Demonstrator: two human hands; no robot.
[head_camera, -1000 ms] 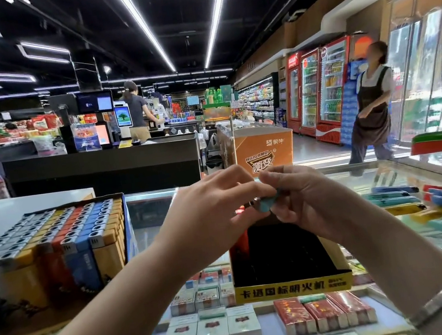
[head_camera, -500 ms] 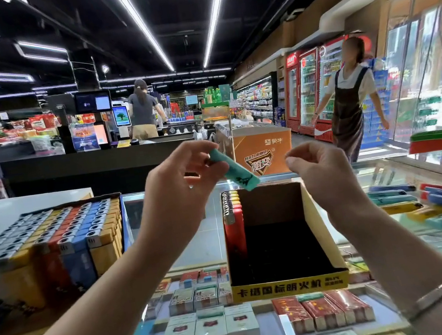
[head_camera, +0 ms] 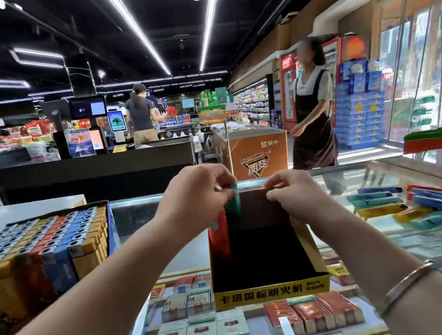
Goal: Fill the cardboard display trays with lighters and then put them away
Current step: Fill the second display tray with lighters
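Both bare forearms reach forward from the near edge and converge toward the middle. The left hand (head_camera: 194, 200) is knuckles-up, with its fingers and thumb curled in a pinch round a teal lighter (head_camera: 232, 200). Just to its right, the right hand (head_camera: 289, 190) is bent down at the wrist, fingertips curled over the tray's far wall (head_camera: 254, 205). A bracelet (head_camera: 406, 284) circles the right wrist.

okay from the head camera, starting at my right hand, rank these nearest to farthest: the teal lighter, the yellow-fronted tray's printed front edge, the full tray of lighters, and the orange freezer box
From the right hand:
1. Teal lighter, just left, in the left hand.
2. Tray's printed front edge, below, toward you.
3. Full tray of lighters, far left on the counter.
4. Orange freezer box, beyond the counter.
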